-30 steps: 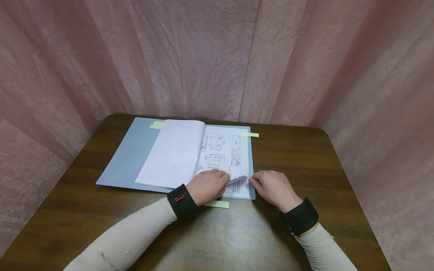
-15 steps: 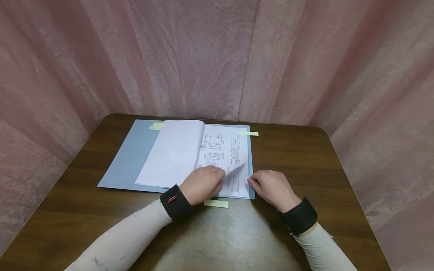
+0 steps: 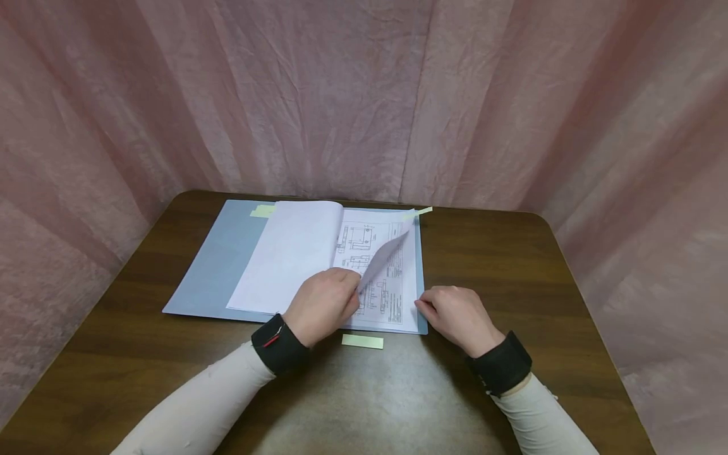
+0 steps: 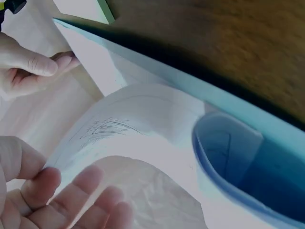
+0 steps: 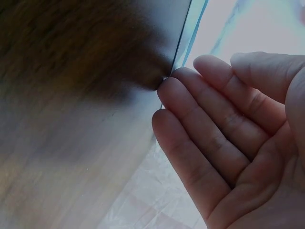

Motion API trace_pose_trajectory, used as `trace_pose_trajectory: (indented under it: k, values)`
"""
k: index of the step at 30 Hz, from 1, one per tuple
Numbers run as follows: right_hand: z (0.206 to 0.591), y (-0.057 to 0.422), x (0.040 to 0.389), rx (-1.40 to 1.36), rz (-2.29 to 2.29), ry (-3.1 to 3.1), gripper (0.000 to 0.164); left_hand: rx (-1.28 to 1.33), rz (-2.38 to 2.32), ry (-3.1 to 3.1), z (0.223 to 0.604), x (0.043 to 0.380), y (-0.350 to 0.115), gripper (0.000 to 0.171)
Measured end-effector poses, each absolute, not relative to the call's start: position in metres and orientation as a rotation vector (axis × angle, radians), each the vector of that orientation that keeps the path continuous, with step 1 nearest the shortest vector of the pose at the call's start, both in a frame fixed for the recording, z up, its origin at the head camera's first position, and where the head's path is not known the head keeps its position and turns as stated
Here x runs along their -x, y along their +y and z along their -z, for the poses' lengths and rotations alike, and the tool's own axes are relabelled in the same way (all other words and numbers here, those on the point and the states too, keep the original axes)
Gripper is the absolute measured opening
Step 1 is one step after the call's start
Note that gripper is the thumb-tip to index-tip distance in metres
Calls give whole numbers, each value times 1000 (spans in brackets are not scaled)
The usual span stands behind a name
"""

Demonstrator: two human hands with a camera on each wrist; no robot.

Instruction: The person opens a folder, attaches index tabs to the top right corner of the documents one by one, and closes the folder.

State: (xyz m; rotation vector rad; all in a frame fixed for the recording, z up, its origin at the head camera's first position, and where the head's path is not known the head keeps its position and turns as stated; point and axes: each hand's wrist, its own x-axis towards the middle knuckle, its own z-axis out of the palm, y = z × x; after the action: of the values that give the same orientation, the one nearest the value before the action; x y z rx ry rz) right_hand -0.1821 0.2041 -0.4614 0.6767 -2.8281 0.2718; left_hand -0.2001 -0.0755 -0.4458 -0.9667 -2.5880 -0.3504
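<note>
A pale blue folder (image 3: 205, 278) lies spread on the brown table, with a stack of white sheets bound in it. My left hand (image 3: 323, 302) pinches a page (image 3: 383, 256) near its lower edge, between thumb and index finger. That page (image 4: 114, 114) bends up in a curved arch in the left wrist view. Beneath it shows another sheet (image 3: 405, 303) with technical drawings. My right hand (image 3: 455, 316) rests at the folder's lower right edge, its fingers (image 5: 190, 109) relaxed and fingertips right at the border. Turned sheets (image 3: 287, 259) lie on the left side.
Pale green sticky tabs jut out near the stack: one tab (image 3: 422, 212) at the upper right, another tab (image 3: 363, 342) at the front, more tabs (image 3: 262, 211) at the upper left. A pink curtain (image 3: 364, 101) hangs behind the table (image 3: 489, 253).
My left hand has moved left, drawing the page with it. The page's lifted fold has spread from the lower right corner up to the top right tab, which now tilts. The right hand stays put.
</note>
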Motion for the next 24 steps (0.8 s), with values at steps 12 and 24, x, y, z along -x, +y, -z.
trace_pose_trajectory:
  k: [12, 24]
  values:
    - [461, 203, 182, -673, -268, -2868, 14, 782, 330, -2614, 444, 196, -101, 5]
    - [460, 202, 182, -657, -261, -2881, 16, 636, 251, -2624, 452, 193, -132, 6]
